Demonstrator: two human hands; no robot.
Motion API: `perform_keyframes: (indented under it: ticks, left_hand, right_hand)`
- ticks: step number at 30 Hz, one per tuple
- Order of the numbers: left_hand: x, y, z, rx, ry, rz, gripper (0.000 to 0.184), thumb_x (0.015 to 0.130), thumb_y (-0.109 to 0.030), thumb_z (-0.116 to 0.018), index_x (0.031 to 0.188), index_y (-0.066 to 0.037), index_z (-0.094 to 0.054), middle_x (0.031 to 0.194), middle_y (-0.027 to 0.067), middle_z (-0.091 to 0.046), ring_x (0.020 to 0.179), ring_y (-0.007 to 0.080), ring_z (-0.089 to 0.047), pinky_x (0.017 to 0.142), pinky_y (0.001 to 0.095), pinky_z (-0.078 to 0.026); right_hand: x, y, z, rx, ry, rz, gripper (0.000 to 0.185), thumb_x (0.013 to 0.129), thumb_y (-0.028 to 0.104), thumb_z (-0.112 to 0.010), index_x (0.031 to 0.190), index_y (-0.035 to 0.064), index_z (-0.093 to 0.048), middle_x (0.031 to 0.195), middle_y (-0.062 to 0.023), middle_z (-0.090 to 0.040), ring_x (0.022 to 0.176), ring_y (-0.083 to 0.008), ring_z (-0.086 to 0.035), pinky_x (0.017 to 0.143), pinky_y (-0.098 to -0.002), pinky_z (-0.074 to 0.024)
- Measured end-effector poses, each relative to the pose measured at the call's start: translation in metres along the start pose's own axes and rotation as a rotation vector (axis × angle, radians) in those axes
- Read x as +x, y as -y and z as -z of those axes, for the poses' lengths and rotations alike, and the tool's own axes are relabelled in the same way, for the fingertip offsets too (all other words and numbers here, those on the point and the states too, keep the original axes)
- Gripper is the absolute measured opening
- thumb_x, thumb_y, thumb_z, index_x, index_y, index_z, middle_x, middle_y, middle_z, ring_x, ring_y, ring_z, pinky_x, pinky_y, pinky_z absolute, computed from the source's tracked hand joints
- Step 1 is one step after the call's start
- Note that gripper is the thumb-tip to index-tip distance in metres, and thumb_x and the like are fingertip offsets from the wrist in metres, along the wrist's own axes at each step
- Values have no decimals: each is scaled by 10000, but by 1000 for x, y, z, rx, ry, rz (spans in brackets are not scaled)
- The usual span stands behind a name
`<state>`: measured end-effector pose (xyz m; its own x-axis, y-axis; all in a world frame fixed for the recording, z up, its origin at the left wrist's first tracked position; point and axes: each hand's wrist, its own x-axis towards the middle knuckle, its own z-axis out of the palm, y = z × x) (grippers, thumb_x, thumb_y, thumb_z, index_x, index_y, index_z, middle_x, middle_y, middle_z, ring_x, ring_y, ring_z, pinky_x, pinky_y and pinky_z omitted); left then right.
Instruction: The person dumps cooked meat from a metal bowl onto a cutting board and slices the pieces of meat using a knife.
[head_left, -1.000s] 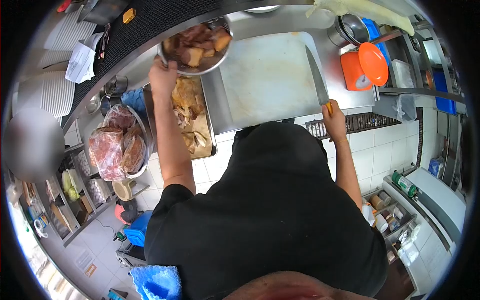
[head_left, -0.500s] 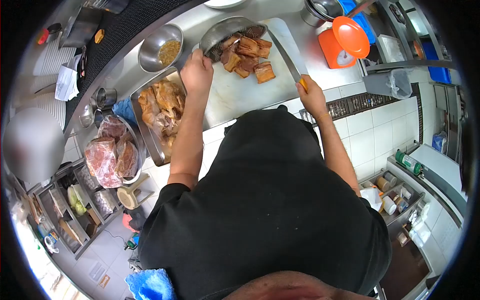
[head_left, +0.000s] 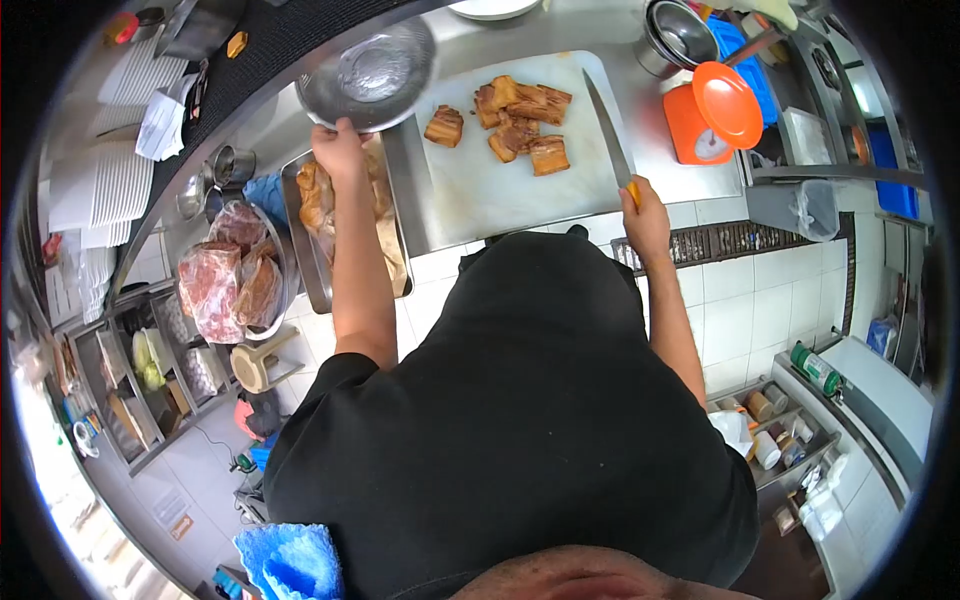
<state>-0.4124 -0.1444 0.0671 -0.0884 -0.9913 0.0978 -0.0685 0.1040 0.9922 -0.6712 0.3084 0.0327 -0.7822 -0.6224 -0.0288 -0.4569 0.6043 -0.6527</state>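
My left hand (head_left: 340,150) grips the near rim of the steel colander (head_left: 375,72), held at the counter's far left, left of the cutting board. The white cutting board (head_left: 470,190) bears several chunks of browned, cooked meat (head_left: 538,102), and one piece (head_left: 444,126) lies apart on the left. In my right hand (head_left: 645,210) is the yellow handle of a knife (head_left: 607,125). Its long blade points away from me along the board's right side. Below my left hand, a metal tray (head_left: 397,205) with cooked poultry (head_left: 318,200) is partly covered by my forearm.
Wrapped raw meat (head_left: 212,290) fills a basin at the left. An orange scale (head_left: 697,130) stands right of the board, near stacked metal pots (head_left: 680,38). White plates (head_left: 125,75) are stacked at the far left. A grey bin (head_left: 800,210) is at the right.
My left hand has carried the colander left, off the meat, which now lies uncovered on the board. The bowl of yellowish contents is now hidden. The knife stays in my right hand.
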Motion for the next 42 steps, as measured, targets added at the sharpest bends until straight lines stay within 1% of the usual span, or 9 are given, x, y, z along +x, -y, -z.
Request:
perform_keyframes:
  ticks: [4,9,16,20,26,28,30,36,42]
  left_hand:
    - [56,32,30,41,13,332,156,1010,-39,-594,1082,96,-563,917,202,-716,679,285,-746,563,373,-649]
    - [92,57,51,253,142,623,415,1037,-348,-688,1126,50,-609,851,174,-746,679,243,-734,576,342,-634]
    - [162,127,67,136,144,713,390,1076,-314,-590,951,55,-588,750,157,-698,594,210,-690,466,314,-542]
    - [191,130,74,152,57,645,305,1041,-239,-616,955,52,-589,728,150,-681,600,206,-683,491,308,-544]
    - [109,80,46,542,121,-286,399,911,-228,-752,1152,63,-622,828,156,-734,712,238,-727,672,365,-594]
    - [42,46,4,491,488,-279,530,867,-184,-761,1339,-2,-603,1146,189,-752,997,299,-741,891,382,-589]
    - [-3,38,-24,587,791,-616,651,859,-221,-766,1466,-105,-560,1459,194,-613,1298,341,-623,1113,470,-479]
    - [-49,51,-46,1020,1020,-621,868,856,-349,-795,1625,-278,-399,1656,136,-394,1558,356,-335,1272,610,-229]
    - [-63,26,-55,1238,655,-507,821,845,-398,-821,1569,-211,-483,1655,108,-410,1545,364,-361,1249,575,-276]
  right_hand:
    - [-9,-3,3,-6,53,-32,357,1036,268,-657,1308,40,-616,1092,-264,-725,1025,-464,-693,867,-526,-548]
    - [-27,4,11,-59,54,-19,334,1035,250,-659,1289,37,-617,1059,-262,-724,1004,-470,-692,845,-526,-548]
    - [-56,40,39,-35,198,43,304,1005,188,-691,1255,28,-625,1032,-233,-719,925,-448,-700,782,-502,-554]
    - [-54,69,14,-130,379,249,326,995,253,-714,1248,71,-619,1127,-196,-716,959,-445,-705,807,-513,-573]
    - [-42,71,-39,-188,416,103,280,1024,291,-661,1195,84,-584,1048,-208,-705,960,-459,-683,799,-552,-538]
    - [-48,65,-40,-187,382,61,271,1025,270,-681,1183,71,-587,941,-205,-714,921,-468,-677,765,-535,-524]
    - [-54,65,-33,-200,377,8,277,1027,296,-669,1161,74,-572,928,-224,-712,914,-476,-676,759,-552,-518]
    - [-55,49,-21,-236,284,-11,283,1024,321,-671,1098,72,-559,894,-228,-708,873,-483,-674,735,-568,-509]
    - [-68,19,7,-199,307,-54,276,1006,316,-691,1129,80,-617,906,-231,-715,899,-472,-682,769,-548,-527]
